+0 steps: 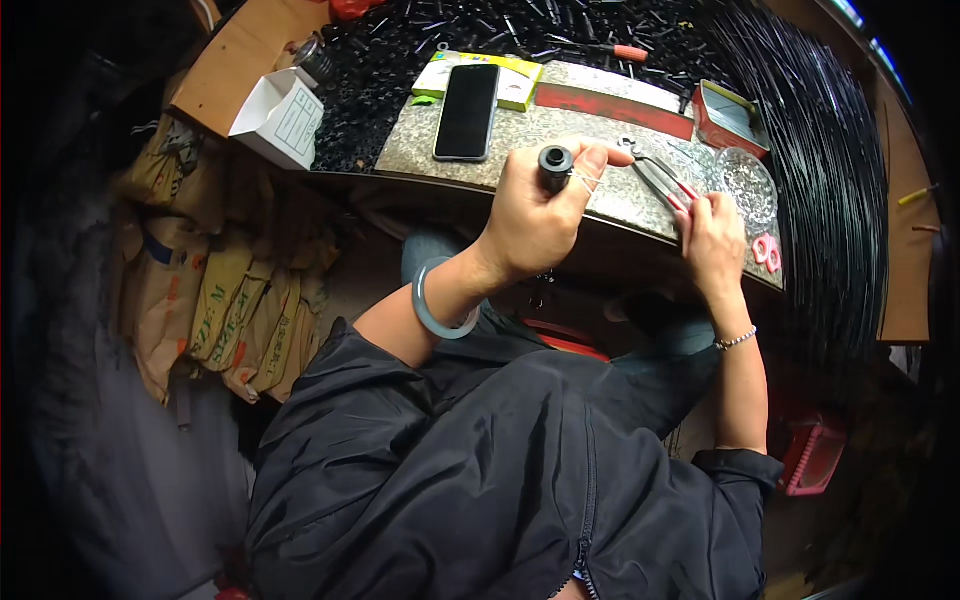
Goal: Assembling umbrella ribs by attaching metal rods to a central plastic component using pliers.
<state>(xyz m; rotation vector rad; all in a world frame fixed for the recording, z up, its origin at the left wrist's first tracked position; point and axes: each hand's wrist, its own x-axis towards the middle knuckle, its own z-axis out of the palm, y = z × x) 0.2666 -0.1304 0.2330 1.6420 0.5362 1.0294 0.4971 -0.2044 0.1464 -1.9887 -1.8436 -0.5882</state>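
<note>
My left hand (532, 222) is closed around a black cylinder (556, 166) with a hollow round end facing up. A thin pale strand (586, 181) shows by its thumb, and one fingertip reaches toward the tip of the pliers. Those pliers (656, 178), slim with red handles, lie at a slant over the speckled worktop (600, 205). My right hand (715, 238) has its fingers closed on the handle ends. Whether the jaws touch the left fingertip I cannot tell. Pink-handled scissors (767, 252) rest just right of my right hand, below a clear glass dish (746, 185).
A black phone (467, 112) lies on the left of the worktop, against a yellow-green box (518, 84). Behind are a red bar (615, 110) and a red box of grey strips (730, 118). Black rods (825, 180) fill the right; a white carton (282, 120) stands left.
</note>
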